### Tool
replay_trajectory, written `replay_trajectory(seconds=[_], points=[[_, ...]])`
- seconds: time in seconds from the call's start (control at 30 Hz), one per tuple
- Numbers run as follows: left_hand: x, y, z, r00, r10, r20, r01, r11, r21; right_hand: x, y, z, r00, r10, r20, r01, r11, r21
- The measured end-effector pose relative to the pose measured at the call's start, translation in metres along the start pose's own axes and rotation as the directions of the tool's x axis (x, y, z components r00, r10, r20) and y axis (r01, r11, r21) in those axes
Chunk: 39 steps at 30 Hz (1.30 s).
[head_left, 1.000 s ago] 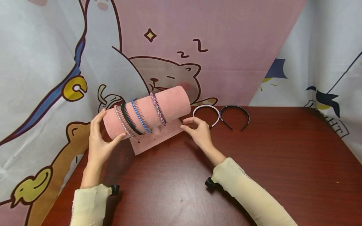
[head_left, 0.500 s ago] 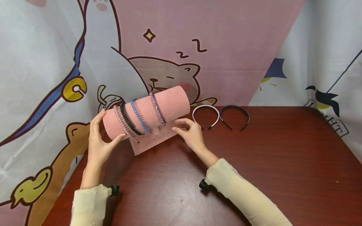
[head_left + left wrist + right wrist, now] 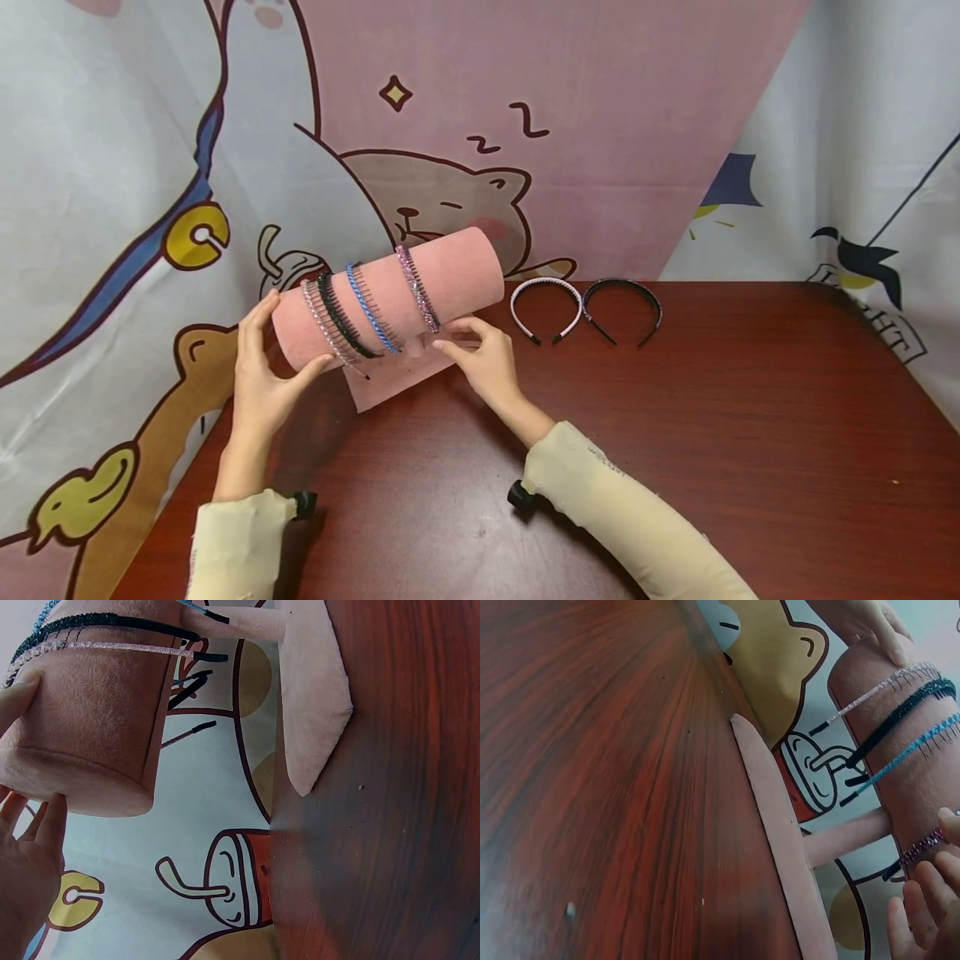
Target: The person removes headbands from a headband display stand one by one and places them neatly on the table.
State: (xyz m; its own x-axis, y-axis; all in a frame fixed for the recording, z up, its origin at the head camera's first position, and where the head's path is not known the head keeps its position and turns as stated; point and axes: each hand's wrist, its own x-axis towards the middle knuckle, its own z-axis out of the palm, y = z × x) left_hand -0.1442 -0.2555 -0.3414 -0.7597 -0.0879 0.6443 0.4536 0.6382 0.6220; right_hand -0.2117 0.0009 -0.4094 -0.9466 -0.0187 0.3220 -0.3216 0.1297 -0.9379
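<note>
A pink plush headband stand (image 3: 457, 275) carries several toothed headbands round its roll: a pale pink one (image 3: 326, 325), a black one (image 3: 341, 321), a blue one (image 3: 370, 308) and a glittery pink-purple one (image 3: 417, 287). My left hand (image 3: 262, 367) grips the roll's left end, thumb in front and fingers behind. My right hand (image 3: 487, 362) is at the lower end of the glittery headband. In the right wrist view its thumb and fingers (image 3: 934, 889) lie on either side of that headband (image 3: 924, 846), with a gap between them.
On the dark red wooden table (image 3: 675, 467) a white headband (image 3: 546, 283) and a black headband (image 3: 626, 285) lie side by side, right of the stand. The stand's flat pink base (image 3: 375, 392) rests below its roll. A printed cartoon curtain (image 3: 600, 125) hangs behind.
My right hand has moved left along the stand's front, from beside the base to the end of the glittery headband. The left hand and the stand have stayed in place.
</note>
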Motion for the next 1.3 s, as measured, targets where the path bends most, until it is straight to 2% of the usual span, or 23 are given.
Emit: replay_trajectory(seconds=[0.33, 0.63, 1.0, 1.3], points=[[0.001, 0.003, 0.0, 1.0, 0.009, -0.001, -0.009, 1.0, 0.012, 0.0, 0.001, 0.012, 0.998, -0.003, -0.061, 0.001, 0.999, -0.036], [0.0, 0.001, 0.0, 1.0, 0.003, -0.002, -0.003, 1.0, 0.019, -0.002, 0.001, 0.014, 0.997, -0.044, -0.061, 0.044, 0.999, -0.001], [0.0, 0.001, 0.0, 1.0, 0.004, -0.002, -0.004, 1.0, 0.017, -0.002, 0.003, 0.011, 0.995, -0.084, -0.06, 0.086, 0.996, 0.034], [0.0, 0.002, 0.0, 1.0, 0.007, -0.003, -0.007, 1.0, 0.009, -0.003, 0.005, 0.003, 0.991, -0.119, -0.064, 0.118, 0.993, -0.018]])
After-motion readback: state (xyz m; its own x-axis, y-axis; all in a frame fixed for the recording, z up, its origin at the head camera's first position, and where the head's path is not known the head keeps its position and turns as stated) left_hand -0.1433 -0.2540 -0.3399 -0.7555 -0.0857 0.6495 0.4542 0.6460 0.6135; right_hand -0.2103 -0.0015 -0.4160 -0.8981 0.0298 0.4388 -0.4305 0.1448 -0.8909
